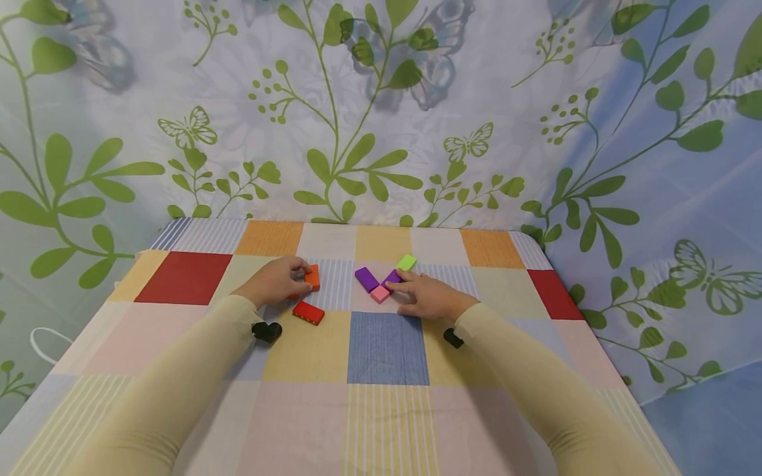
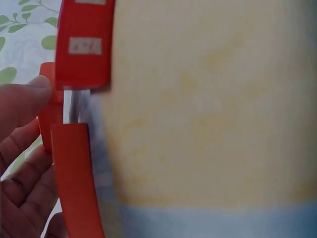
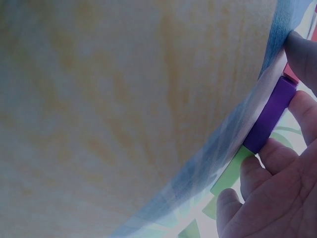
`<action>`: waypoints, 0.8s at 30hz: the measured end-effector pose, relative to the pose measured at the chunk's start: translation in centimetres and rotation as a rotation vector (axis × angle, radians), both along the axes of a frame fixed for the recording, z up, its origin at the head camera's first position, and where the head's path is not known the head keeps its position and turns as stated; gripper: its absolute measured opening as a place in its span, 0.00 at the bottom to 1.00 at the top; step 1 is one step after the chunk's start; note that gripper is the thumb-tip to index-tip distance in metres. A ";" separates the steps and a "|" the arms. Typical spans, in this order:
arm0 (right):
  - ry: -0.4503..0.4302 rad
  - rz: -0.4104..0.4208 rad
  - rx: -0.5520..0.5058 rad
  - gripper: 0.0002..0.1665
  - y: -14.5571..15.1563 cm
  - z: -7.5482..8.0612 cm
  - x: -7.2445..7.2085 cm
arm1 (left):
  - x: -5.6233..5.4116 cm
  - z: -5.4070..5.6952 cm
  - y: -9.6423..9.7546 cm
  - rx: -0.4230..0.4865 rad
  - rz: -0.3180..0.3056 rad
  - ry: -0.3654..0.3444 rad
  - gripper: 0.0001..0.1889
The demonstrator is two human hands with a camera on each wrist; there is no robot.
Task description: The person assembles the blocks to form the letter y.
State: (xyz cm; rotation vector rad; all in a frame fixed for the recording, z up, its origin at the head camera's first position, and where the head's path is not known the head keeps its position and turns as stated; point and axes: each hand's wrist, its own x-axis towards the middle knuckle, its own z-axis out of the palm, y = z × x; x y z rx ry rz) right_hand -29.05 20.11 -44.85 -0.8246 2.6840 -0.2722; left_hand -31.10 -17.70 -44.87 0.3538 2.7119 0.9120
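In the head view my left hand (image 1: 275, 280) pinches an orange block (image 1: 313, 277) between thumb and fingers. A second orange block (image 2: 74, 178) lies just under that hand, mostly covered in the head view. Nearer to me is a red block (image 1: 308, 313) with pale marks on its side. My right hand (image 1: 433, 296) has its fingers spread along a purple block (image 1: 392, 279), with fingertips at its side in the right wrist view. A light green block (image 3: 232, 171) adjoins its far end. The pink block (image 1: 380, 294) sits at its near end, where another purple block (image 1: 366, 279) also meets it, forming a V.
A patchwork-patterned cloth (image 1: 387, 347) covers the table. Behind it hangs a pale curtain (image 1: 238, 119) with green leaves and butterflies. Dark wrist-worn pieces (image 1: 266, 332) show under both sleeves. A white loop (image 1: 44, 337) appears beyond the table's left edge.
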 end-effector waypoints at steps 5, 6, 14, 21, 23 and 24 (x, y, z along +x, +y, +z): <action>-0.012 -0.015 0.004 0.42 -0.1 0.2 0.1 | -0.2 0.2 0.6 0.016 0.014 -0.005 0.24; -0.015 -0.019 0.005 0.42 -0.1 0.2 0.1 | -0.3 0.2 0.7 0.020 0.015 -0.005 0.24; -0.017 -0.020 0.010 0.42 -0.1 0.3 0.3 | -0.8 0.4 1.5 0.022 0.022 0.025 0.22; -0.014 -0.017 0.004 0.42 -0.1 0.3 0.3 | -1.1 0.7 2.2 0.039 0.021 0.040 0.22; -0.015 -0.015 0.001 0.42 -0.1 0.3 0.3 | -1.2 0.7 2.4 0.040 0.018 0.052 0.22; -0.014 -0.014 0.001 0.42 -0.1 0.3 0.3 | -1.3 0.8 2.5 0.039 0.020 0.056 0.22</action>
